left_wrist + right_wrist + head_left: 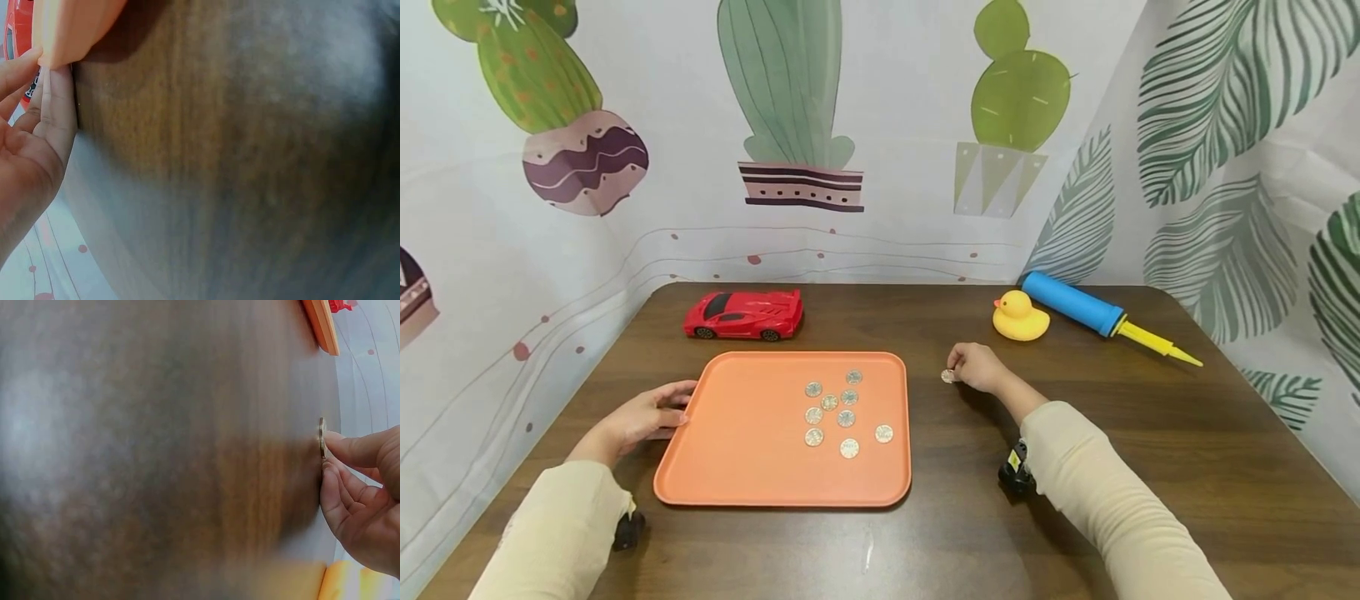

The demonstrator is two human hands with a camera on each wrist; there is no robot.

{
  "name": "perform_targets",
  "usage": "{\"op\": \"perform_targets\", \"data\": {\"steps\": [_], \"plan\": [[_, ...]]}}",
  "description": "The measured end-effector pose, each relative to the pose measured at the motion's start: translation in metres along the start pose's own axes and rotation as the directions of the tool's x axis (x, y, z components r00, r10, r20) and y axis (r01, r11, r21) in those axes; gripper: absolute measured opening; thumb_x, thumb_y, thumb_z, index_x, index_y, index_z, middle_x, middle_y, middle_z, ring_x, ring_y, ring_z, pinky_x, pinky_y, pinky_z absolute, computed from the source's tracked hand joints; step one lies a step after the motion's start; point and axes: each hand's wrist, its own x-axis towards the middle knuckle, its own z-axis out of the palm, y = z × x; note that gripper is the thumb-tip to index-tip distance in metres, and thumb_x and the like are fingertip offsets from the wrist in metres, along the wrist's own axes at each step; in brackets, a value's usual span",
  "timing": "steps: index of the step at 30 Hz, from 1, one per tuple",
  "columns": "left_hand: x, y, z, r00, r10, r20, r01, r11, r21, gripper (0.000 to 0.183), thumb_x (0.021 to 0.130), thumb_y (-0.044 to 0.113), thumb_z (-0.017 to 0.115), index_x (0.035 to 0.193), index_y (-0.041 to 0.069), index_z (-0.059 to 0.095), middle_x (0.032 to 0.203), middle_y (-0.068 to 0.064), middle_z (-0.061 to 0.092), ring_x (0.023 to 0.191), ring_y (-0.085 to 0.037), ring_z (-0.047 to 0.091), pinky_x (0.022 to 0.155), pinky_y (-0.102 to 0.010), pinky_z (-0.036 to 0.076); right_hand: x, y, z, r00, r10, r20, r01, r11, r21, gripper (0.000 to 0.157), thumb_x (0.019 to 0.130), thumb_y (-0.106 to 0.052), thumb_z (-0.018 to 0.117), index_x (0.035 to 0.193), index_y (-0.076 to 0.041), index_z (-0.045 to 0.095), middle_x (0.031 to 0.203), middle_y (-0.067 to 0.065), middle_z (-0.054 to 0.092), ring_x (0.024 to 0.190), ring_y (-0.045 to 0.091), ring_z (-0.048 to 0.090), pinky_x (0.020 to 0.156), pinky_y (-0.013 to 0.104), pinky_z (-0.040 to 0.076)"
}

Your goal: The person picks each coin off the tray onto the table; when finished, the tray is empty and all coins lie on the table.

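Observation:
An orange tray (pixel 737 450) lies on the brown table with several silvery coins (pixel 847 419) spread over its right half. At the tray's left edge, my left hand (pixel 643 417) holds the rim between thumb and fingers; the left wrist view shows the fingers (pixel 59 103) against the tray's corner (pixel 78 28). To the right of the tray, above the tabletop, my right hand (pixel 976 367) pinches a single coin (pixel 948 377). That coin (pixel 322 437) appears edge-on at the fingertips in the right wrist view.
Behind the tray stands a red toy car (pixel 743 315). A yellow rubber duck (pixel 1019 317) sits at the back right, beside a blue hand pump (pixel 1071 303) with a yellow nozzle. A cactus-print cloth (pixel 910 167) hangs behind the wooden table (pixel 1120 483).

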Motion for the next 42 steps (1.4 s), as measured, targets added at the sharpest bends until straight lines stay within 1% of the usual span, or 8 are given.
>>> {"op": "perform_targets", "data": {"steps": [4, 7, 10, 22, 32, 35, 39, 42], "plan": [[0.000, 0.000, 0.001, 1.000, 0.000, -0.006, 0.000, 1.000, 0.002, 0.066, 0.083, 0.006, 0.053, 0.133, -0.008, 0.013, 0.123, -0.030, 0.028, 0.097, -0.023, 0.050, 0.081, -0.041, 0.042, -0.001, 0.002, 0.000, 1.000, 0.003, 0.003, -0.003, 1.000, 0.030, 0.010, 0.075, 0.005, 0.049, 0.081, 0.001, 0.057, 0.072, 0.007, 0.055, 0.063, 0.017, 0.047, 0.054, 0.026, 0.040], [0.000, -0.001, 0.002, 1.000, 0.003, -0.007, -0.003, 1.000, 0.005, 0.065, 0.083, 0.005, 0.053, 0.133, -0.008, 0.013, 0.123, -0.031, 0.028, 0.097, -0.025, 0.050, 0.081, -0.042, 0.042, -0.002, 0.003, -0.001, 1.000, 0.027, 0.012, -0.028, 0.995, 0.098, 0.008, 0.076, 0.000, 0.054, 0.084, 0.002, 0.056, 0.073, 0.008, 0.055, 0.063, 0.018, 0.048, 0.055, 0.027, 0.041], [0.000, -0.001, 0.002, 1.000, -0.001, -0.015, 0.001, 1.000, 0.011, 0.065, 0.083, 0.005, 0.053, 0.133, -0.008, 0.014, 0.123, -0.031, 0.028, 0.098, -0.025, 0.049, 0.081, -0.042, 0.042, -0.003, 0.001, -0.002, 0.999, 0.044, 0.020, -0.047, 0.986, 0.162, 0.013, 0.075, -0.005, 0.060, 0.085, 0.002, 0.055, 0.072, 0.007, 0.055, 0.061, 0.017, 0.048, 0.054, 0.028, 0.042], [-0.002, -0.001, 0.003, 1.000, 0.009, -0.012, -0.009, 1.000, -0.006, 0.064, 0.082, 0.000, 0.051, 0.132, -0.010, 0.013, 0.121, -0.031, 0.028, 0.096, -0.025, 0.050, 0.080, -0.042, 0.042, -0.003, -0.019, -0.005, 0.999, -0.032, 0.006, 0.028, 0.959, 0.283, 0.015, 0.077, -0.004, 0.059, 0.090, 0.004, 0.056, 0.075, 0.008, 0.054, 0.067, 0.018, 0.050, 0.057, 0.026, 0.042], [-0.002, 0.000, 0.004, 1.000, 0.014, -0.012, -0.015, 1.000, -0.019, 0.063, 0.082, -0.001, 0.050, 0.132, -0.010, 0.013, 0.121, -0.031, 0.028, 0.094, -0.024, 0.050, 0.080, -0.042, 0.043, 0.000, -0.041, 0.002, 0.998, -0.054, 0.036, 0.038, 0.932, 0.361, 0.017, 0.078, -0.004, 0.059, 0.092, 0.006, 0.055, 0.074, 0.007, 0.051, 0.061, 0.016, 0.047, 0.050, 0.027, 0.040], [-0.002, 0.000, 0.004, 1.000, 0.016, -0.014, -0.016, 1.000, -0.017, 0.063, 0.082, -0.001, 0.050, 0.132, -0.010, 0.013, 0.120, -0.031, 0.029, 0.093, -0.023, 0.051, 0.079, -0.042, 0.043, 0.002, -0.048, 0.004, 0.998, -0.053, 0.043, 0.033, 0.924, 0.380, 0.017, 0.077, -0.004, 0.060, 0.092, 0.005, 0.055, 0.074, 0.006, 0.051, 0.061, 0.015, 0.047, 0.052, 0.029, 0.043], [-0.003, 0.000, 0.004, 1.000, 0.018, -0.013, -0.018, 1.000, -0.005, 0.063, 0.082, 0.000, 0.050, 0.132, -0.010, 0.013, 0.120, -0.031, 0.029, 0.094, -0.024, 0.050, 0.079, -0.042, 0.043, 0.005, -0.056, 0.009, 0.996, -0.077, 0.036, 0.056, 0.917, 0.395, 0.018, 0.077, -0.002, 0.059, 0.092, 0.007, 0.056, 0.075, 0.007, 0.053, 0.066, 0.016, 0.050, 0.064, 0.037, 0.047], [-0.002, 0.000, 0.005, 1.000, 0.009, -0.016, -0.009, 1.000, 0.010, 0.062, 0.083, 0.002, 0.051, 0.132, -0.009, 0.014, 0.121, -0.030, 0.029, 0.096, -0.025, 0.050, 0.080, -0.042, 0.043, 0.009, -0.060, 0.014, 0.995, -0.087, 0.040, 0.064, 0.912, 0.404, 0.018, 0.077, 0.000, 0.059, 0.092, 0.008, 0.056, 0.076, 0.008, 0.054, 0.067, 0.017, 0.051, 0.067, 0.041, 0.046]]}}
